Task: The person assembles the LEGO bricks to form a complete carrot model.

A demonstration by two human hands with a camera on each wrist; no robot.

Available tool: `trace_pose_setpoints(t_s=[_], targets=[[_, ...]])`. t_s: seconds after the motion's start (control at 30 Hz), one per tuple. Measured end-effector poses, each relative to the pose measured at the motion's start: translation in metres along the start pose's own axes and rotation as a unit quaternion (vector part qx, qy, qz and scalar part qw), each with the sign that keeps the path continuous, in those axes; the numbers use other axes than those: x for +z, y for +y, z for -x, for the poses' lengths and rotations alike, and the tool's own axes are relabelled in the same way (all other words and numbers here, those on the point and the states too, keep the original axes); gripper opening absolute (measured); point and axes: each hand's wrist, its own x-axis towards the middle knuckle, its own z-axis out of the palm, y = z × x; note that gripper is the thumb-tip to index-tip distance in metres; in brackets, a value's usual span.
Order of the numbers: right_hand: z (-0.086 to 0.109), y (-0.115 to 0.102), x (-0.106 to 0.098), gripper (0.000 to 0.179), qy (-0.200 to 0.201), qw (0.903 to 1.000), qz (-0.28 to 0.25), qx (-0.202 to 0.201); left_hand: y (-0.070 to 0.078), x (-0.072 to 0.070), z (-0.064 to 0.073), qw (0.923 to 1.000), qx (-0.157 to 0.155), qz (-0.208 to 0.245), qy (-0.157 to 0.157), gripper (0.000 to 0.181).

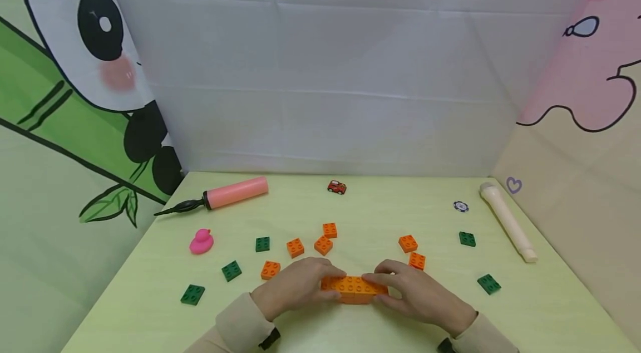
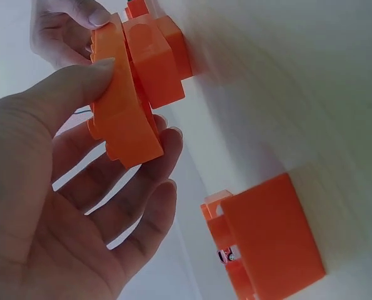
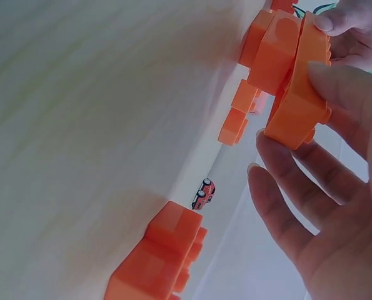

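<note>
A small stack of orange toy bricks (image 1: 355,289) stands at the front middle of the table, studs upward. My left hand (image 1: 302,284) grips the left end of its top layer, thumb on the near side and fingers behind. At the other end my right hand (image 1: 418,293) pinches the same layer between thumb and fingers. In the left wrist view the top orange layer (image 2: 126,115) overhangs a lower orange brick (image 2: 153,62), with a narrow gap showing between them. The right wrist view shows the lower brick (image 3: 274,53) resting on another one beneath.
Loose orange bricks (image 1: 295,248) lie behind the hands, with several green bricks (image 1: 232,270) to both sides. A pink duck (image 1: 201,242) and pink pump (image 1: 237,193) are left. A red toy car (image 1: 336,187) stands behind; a chip (image 1: 460,206) and pale tube (image 1: 508,222) lie right.
</note>
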Motion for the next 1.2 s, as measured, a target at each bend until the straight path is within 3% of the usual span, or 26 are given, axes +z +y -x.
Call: trace_pose_setpoints(t_s=[0.33,0.53,0.8,1.2], targets=[[0.011,0.005,-0.008,0.04,0.037,0.9991,0.009,0.018,-0.001,-0.001,-0.002,0.9991,-0.034,0.021,0.011,0.034],[0.027,0.021,-0.02,0.037,0.08,0.9908,0.096,0.052,-0.001,-0.003,-0.003,0.999,-0.038,0.024,0.009,0.034],[0.041,0.034,-0.025,0.039,0.054,0.9855,0.119,0.108,-0.001,-0.004,-0.001,0.9988,-0.038,0.03,0.008,0.032],[0.039,0.037,-0.023,0.044,-0.004,0.9782,0.103,0.18,-0.001,-0.001,0.0,0.9984,-0.036,0.041,0.01,0.032]])
